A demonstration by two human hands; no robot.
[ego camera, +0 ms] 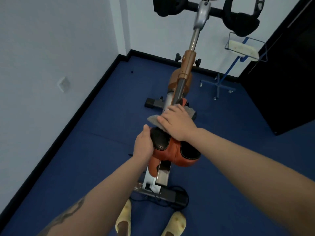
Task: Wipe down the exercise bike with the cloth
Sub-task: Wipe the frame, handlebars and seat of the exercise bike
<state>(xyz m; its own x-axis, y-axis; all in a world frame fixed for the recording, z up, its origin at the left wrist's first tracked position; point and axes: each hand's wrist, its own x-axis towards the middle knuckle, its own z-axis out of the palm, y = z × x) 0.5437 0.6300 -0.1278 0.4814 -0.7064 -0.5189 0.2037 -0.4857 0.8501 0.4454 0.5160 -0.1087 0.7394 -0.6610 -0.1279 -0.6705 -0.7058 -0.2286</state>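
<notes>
1. Head view: you have one exercise bike [185,68] in front of you, seen from behind its saddle, standing on the blue floor [85,159] near the corner of two white walls.
2. One saddle [175,149], orange with two black perforated pads, sits just below your hands.
3. One grey cloth [154,120] lies over the nose of the saddle, its edges sticking out on both sides of your right hand.
4. Your right hand [177,124] lies flat on the cloth, fingers straight and spread, pressing it down: an open grip, no pinch.
5. Your left hand [144,145] cups the left side of the saddle, thumb up along its edge; the fingers run under the saddle and you cannot see them, so whether that grip closes round it cannot be told.
6. Two black padded handlebar rests appear at the top, one on each side of the one silver stem.
7. One blue wheeled stand [221,82] carrying one pale pad stands at the right, well apart from the bike.
8. Two yellow slippers [123,218] show at the bottom, beside one black cable.
</notes>
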